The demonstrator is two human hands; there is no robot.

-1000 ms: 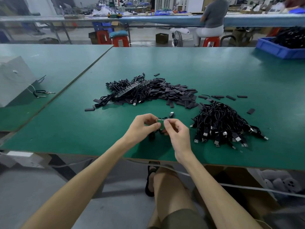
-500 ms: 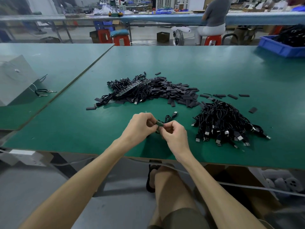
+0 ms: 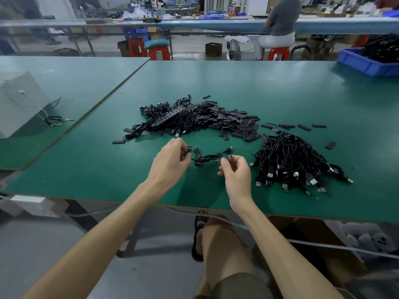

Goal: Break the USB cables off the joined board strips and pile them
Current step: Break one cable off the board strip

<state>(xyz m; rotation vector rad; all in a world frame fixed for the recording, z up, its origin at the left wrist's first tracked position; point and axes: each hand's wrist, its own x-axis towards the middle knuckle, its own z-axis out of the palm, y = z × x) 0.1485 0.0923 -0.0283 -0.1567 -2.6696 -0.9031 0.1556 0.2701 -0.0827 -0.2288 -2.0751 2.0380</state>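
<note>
While L hand (image 3: 170, 162) pinches black bit (image 3: 189, 149), R hand (image 3: 236, 172) pinches board piece (image 3: 226, 157); cable (image 3: 205, 158) btwn.

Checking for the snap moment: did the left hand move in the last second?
Yes. The left hand has pulled leftward, away from the right hand and the loose cable pile at the right.

Green table (image 3: 280, 93) bears cable pile (image 3: 289, 160), board strips (image 3: 172, 117), black sleeves (image 3: 228, 121).

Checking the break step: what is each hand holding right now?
Left hand: closed, pinching a small dark piece.
Right hand: closed, pinching the board end of a USB cable.
</note>
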